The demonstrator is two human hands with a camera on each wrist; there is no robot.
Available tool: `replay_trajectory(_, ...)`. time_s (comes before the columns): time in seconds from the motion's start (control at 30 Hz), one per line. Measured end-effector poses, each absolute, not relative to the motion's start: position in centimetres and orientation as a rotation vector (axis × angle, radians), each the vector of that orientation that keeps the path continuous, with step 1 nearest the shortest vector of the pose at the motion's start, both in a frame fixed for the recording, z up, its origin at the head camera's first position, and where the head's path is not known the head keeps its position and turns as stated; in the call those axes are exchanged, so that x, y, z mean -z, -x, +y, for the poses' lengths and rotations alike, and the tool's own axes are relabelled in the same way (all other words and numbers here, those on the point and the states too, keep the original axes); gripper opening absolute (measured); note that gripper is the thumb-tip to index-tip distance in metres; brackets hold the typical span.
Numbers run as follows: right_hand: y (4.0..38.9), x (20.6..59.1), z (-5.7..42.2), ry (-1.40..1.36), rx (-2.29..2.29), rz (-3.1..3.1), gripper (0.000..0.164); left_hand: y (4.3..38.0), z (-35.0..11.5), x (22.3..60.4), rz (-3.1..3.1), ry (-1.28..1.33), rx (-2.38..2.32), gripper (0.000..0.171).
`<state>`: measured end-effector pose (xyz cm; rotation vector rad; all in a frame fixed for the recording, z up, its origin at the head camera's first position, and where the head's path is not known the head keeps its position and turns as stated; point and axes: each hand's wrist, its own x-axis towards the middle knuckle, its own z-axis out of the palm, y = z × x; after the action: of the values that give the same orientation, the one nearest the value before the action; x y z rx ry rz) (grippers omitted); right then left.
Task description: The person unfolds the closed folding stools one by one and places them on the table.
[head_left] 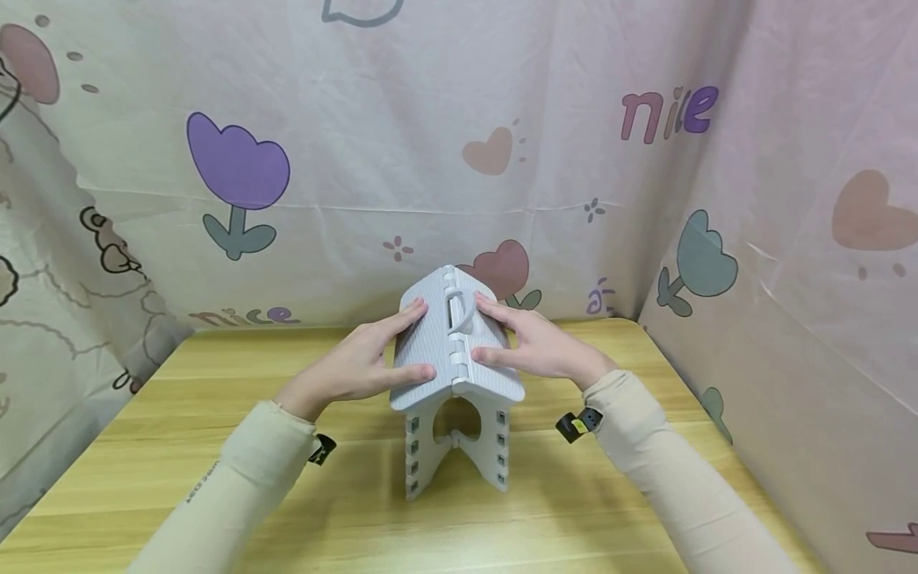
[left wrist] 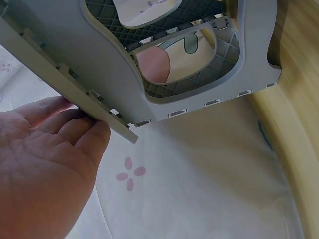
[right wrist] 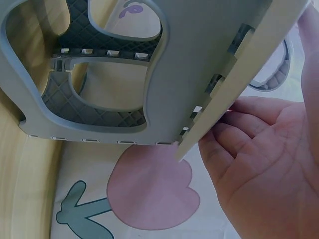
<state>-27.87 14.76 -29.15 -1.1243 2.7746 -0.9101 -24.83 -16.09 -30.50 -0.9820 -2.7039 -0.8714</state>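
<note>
A white plastic folding step stool [head_left: 433, 341] stands half folded on the table, its two top panels sloping down like a roof from a hinged middle. A loop handle [head_left: 464, 312] sticks up by the hinge line. My left hand [head_left: 358, 363] rests on the left panel, thumb near the front edge and fingers farther back. Mirroring it, my right hand [head_left: 534, 343] lies on the right panel with thumb and fingers spread. Below, the side legs [head_left: 495, 450] angle inward to a hinge. In the left wrist view, the fingers [left wrist: 94, 137] lie against the panel's outer face.
The wooden table [head_left: 179, 430] extends around the stool on both sides and in front. A printed cloth [head_left: 344, 151] hangs close behind the table and along its sides. Dark straps [head_left: 571, 428] dangle at both sleeves.
</note>
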Motion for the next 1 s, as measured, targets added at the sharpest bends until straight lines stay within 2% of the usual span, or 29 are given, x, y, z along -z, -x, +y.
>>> replay_trajectory(1.0, 27.1, 29.6, 14.4, 1.049, 0.819, 2.872, 0.090, 24.4, -15.7, 30.4, -2.755, 0.865, 0.781, 0.099)
